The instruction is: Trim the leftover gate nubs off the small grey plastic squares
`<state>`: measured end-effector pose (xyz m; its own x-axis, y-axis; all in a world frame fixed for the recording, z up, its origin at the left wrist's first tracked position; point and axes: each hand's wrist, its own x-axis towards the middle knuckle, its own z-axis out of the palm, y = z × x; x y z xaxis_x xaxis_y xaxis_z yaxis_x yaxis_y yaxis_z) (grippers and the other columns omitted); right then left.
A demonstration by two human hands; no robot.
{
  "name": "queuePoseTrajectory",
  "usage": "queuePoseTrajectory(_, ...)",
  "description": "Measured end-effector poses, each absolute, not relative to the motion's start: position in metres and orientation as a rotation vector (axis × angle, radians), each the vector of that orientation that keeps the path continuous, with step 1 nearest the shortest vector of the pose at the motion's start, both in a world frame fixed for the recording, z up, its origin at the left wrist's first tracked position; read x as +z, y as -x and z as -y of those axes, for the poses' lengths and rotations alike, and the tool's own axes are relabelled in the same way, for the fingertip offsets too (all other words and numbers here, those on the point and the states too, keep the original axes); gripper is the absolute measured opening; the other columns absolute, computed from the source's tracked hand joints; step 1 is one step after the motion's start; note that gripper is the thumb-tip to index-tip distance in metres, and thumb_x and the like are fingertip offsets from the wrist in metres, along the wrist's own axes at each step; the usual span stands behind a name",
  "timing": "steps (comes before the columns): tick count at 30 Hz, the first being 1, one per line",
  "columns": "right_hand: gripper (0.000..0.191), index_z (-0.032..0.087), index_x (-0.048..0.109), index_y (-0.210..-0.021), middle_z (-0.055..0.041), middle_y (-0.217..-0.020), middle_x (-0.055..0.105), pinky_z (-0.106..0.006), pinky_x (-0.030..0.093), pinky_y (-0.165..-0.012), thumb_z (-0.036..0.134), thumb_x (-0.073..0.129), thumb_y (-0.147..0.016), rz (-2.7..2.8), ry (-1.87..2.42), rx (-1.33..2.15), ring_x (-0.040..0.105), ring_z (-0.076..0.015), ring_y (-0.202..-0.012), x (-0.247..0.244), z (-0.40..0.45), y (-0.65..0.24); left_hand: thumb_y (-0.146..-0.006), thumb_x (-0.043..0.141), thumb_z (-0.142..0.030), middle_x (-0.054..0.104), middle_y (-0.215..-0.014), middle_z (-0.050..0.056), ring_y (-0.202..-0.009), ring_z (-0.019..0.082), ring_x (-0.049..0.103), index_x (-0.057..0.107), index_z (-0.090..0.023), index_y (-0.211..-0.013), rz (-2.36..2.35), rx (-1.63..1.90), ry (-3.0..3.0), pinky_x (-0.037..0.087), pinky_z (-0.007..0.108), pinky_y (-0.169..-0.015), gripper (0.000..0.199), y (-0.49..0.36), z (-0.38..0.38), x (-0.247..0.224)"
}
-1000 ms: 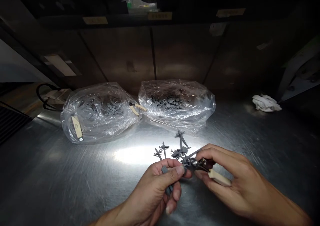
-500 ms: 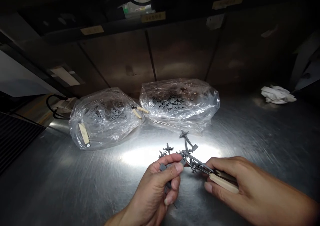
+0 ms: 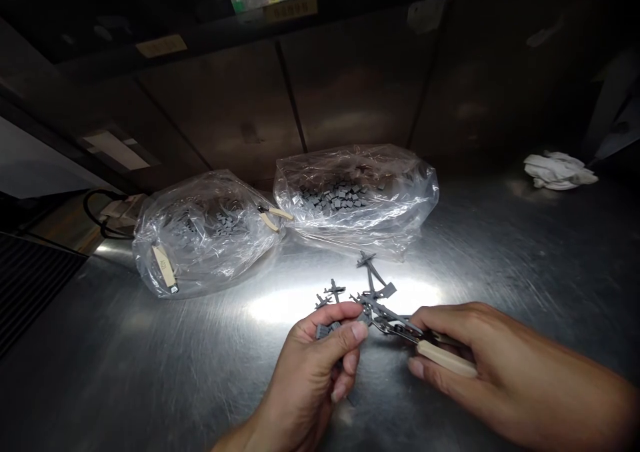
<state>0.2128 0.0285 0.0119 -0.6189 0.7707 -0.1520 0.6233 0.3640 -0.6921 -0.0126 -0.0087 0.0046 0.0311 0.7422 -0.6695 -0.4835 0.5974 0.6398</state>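
My left hand [image 3: 313,372] is closed, with thumb and forefinger pinching a small grey plastic part at the edge of a branching grey sprue [image 3: 386,291]. Several more small grey pieces [image 3: 323,331] show between its fingers. Wrapped in my right hand [image 3: 485,359] are nippers with cream handles [image 3: 445,359]. Their metal jaws reach left into the sprue, right beside my left fingertips. Whether the blades touch the plastic I cannot tell. Thin sprue arms with flat round ends stick up beyond my left hand.
Two clear plastic bags [image 3: 210,252] [image 3: 400,219] with many small grey pieces lie behind the hands. A second pair of nippers [image 3: 270,220] rests between them. On the left bag lies a cream-handled tool [image 3: 164,265]. A crumpled white cloth [image 3: 559,171] is at far right on the metal table [image 3: 150,372].
The view has tilted down slightly, so the bags and back wall sit a little higher. The sprue and nipper jaws have shifted slightly; both hands keep their grip.
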Motion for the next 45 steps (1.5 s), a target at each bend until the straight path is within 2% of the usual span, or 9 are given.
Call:
queuePoseTrajectory(8,0.018,0.027,0.065,-0.09,-0.003,-0.09,0.073,-0.03,0.052,-0.063,0.043,0.062,-0.098,2.487,1.213,1.051,0.069,-0.0218,-0.082,0.013,-0.032,-0.213,-0.069,0.091,-0.036,0.054,-0.043,-0.008,-0.035,0.003,0.033,0.072,-0.015,-0.099,-1.264,0.959,-0.342,0.02,0.018,-0.04,0.041,0.012,0.011,0.002)
queuePoseTrajectory(16,0.015,0.027,0.061,-0.093,-0.0027,-0.095,0.071,-0.036,0.054,-0.075,0.04,0.057,-0.1,2.52,1.252,0.996,0.069,-0.0219,-0.086,0.012,-0.029,-0.211,-0.067,0.092,-0.041,0.052,-0.042,-0.008,-0.036,0.004,0.034,0.076,-0.016,-0.096,-1.325,0.943,-0.402,0.023,0.018,-0.04,0.041,0.012,0.012,0.001)
queuePoseTrajectory(22,0.015,0.027,0.062,-0.09,-0.003,-0.095,0.071,-0.034,0.051,-0.067,0.039,0.058,-0.099,2.49,1.248,1.021,0.069,-0.0228,-0.086,0.011,-0.027,-0.21,-0.067,0.092,-0.042,0.051,-0.04,-0.009,-0.036,0.004,0.032,0.076,-0.016,-0.095,-1.35,0.934,-0.42,0.024,0.018,-0.04,0.042,0.012,0.013,-0.002)
queuePoseTrajectory(30,0.007,0.027,0.066,-0.089,0.0,-0.084,0.073,-0.03,0.049,-0.06,0.028,0.061,-0.094,2.434,1.205,1.065,0.066,-0.0183,-0.067,0.013,-0.027,-0.203,-0.065,0.093,-0.044,0.051,-0.04,-0.008,-0.035,0.005,0.033,0.074,-0.016,-0.097,-1.329,0.958,-0.356,0.023,0.019,-0.039,0.047,0.012,0.013,-0.006)
queuePoseTrajectory(34,0.011,0.027,0.068,-0.086,0.0011,-0.076,0.071,-0.029,0.048,-0.059,0.027,0.061,-0.094,2.41,1.205,1.099,0.064,-0.0172,-0.061,0.011,-0.028,-0.202,-0.063,0.094,-0.044,0.052,-0.041,-0.008,-0.034,0.005,0.032,0.071,-0.017,-0.097,-1.286,0.974,-0.32,0.022,0.019,-0.038,0.05,0.011,0.013,-0.005)
queuePoseTrajectory(42,0.013,0.026,0.068,-0.086,0.0005,-0.073,0.071,-0.027,0.047,-0.057,0.028,0.061,-0.096,2.388,1.163,1.095,0.064,-0.0169,-0.061,0.012,-0.039,-0.213,-0.072,0.091,-0.041,0.055,-0.051,-0.007,-0.039,0.005,0.038,0.069,-0.016,-0.112,-1.224,0.96,-0.308,0.025,0.019,-0.043,0.052,0.012,0.015,0.003)
queuePoseTrajectory(45,0.017,0.026,0.065,-0.083,0.001,-0.072,0.07,-0.028,0.044,-0.056,0.029,0.058,-0.098,2.402,1.206,1.059,0.062,-0.0162,-0.061,0.016,-0.044,-0.218,-0.076,0.087,-0.045,0.055,-0.055,-0.006,-0.041,0.006,0.037,0.071,-0.015,-0.116,-1.233,0.857,-0.404,0.026,0.02,-0.043,0.052,0.015,0.013,-0.001)
